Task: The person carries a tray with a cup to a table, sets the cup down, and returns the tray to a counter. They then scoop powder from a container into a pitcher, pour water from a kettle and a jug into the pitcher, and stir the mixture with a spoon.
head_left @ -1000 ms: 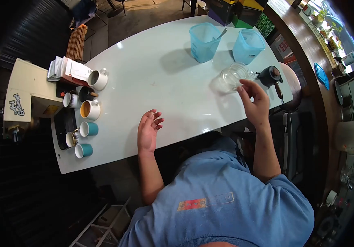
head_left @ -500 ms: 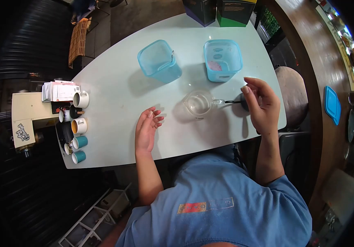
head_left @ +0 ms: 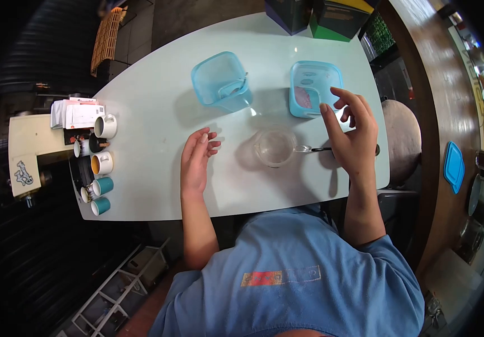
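Wearer in a blue T-shirt (head_left: 287, 247), muted denim tone, short sleeves. Right sleeve (head_left: 388, 261) ends around the elbow, fabric loosely creased. Print (head_left: 281, 276) on shirt: one narrow strip in two parts, a red block edged in yellowish tan, then a thin-outlined box in the shirt's own blue. Lettering in both, too small to read. Neckline (head_left: 292, 331) at bottom of view, finished with a band. Both forearms bare; hands bare, ungloved, fingernails short.
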`<control>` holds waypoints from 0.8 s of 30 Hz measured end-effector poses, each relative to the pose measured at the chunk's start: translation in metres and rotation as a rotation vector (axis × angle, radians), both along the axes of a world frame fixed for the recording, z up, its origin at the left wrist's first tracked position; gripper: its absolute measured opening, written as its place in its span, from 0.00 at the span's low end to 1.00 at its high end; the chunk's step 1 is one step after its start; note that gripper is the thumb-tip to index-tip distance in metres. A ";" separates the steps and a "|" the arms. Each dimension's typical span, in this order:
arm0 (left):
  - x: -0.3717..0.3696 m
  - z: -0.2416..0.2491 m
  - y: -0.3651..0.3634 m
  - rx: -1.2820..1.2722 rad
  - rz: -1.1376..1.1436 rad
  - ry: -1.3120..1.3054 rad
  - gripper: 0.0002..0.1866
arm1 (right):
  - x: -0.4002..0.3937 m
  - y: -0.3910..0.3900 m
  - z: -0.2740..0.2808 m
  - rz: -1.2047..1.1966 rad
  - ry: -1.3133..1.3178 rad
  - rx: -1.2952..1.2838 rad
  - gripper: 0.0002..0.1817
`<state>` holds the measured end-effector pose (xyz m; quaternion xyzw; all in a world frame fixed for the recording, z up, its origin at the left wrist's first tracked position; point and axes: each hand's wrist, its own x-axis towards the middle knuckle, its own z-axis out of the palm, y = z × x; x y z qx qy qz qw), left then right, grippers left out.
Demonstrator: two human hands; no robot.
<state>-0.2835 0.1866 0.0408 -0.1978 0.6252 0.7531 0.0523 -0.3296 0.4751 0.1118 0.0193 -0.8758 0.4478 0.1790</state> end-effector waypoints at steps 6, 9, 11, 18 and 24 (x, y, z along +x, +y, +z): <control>-0.020 -0.001 -0.017 -0.110 -0.036 0.035 0.17 | -0.031 -0.057 0.008 0.219 0.033 0.003 0.18; -0.032 0.001 -0.027 -0.148 -0.090 0.096 0.18 | -0.048 -0.080 -0.006 0.247 0.017 0.157 0.18; -0.037 0.005 -0.029 -0.191 -0.101 0.105 0.18 | -0.052 -0.091 -0.010 0.236 0.030 0.182 0.16; -0.051 0.001 -0.037 -0.212 -0.183 0.138 0.23 | -0.065 -0.109 -0.020 0.163 0.185 0.271 0.08; -0.067 -0.003 -0.037 -0.196 -0.243 0.151 0.24 | -0.072 -0.112 -0.019 0.222 0.165 0.218 0.08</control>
